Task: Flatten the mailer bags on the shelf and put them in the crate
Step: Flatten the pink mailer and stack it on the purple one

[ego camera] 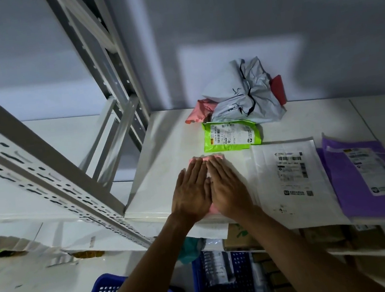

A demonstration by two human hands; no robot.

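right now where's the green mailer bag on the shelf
In the head view the green mailer bag lies mid-shelf, just beyond the fingertips of both hands, in front of the crumpled grey bag.

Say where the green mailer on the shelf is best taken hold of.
Judging by its pose, the green mailer lies flat with its near long edge free, while the crumpled grey bag crowds its far side. Pinching that near edge from the person's side with the fingers looks best.
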